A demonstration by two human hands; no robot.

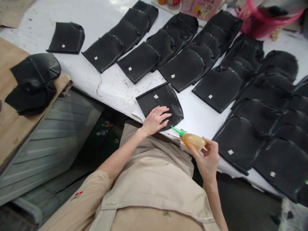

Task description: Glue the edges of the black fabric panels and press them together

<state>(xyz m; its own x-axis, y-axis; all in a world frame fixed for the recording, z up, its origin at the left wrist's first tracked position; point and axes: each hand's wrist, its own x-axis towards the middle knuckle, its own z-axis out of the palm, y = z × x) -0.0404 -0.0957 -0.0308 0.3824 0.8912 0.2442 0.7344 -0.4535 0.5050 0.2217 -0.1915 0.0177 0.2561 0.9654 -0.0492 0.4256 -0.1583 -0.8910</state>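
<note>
A black leather-like panel (pixel 166 99) with a small pale tag lies at the table's front edge. My left hand (pixel 155 121) rests flat on its near part, fingers stretched out. In my right hand (pixel 208 157) is a squeeze bottle (pixel 193 141) of amber liquid, tilted so that its green nozzle points left. The nozzle tip meets or nearly meets the panel's near edge, just right of my left fingers; whether liquid is flowing cannot be seen.
Overlapping rows of similar black panels (pixel 183 65) cover the white table (pixel 108 86). One lone panel (pixel 66 38) lies at the far left. Folded black pieces (pixel 33 81) sit on a wooden board (pixel 14 128). A pink basket (pixel 257 25) stands at the back right.
</note>
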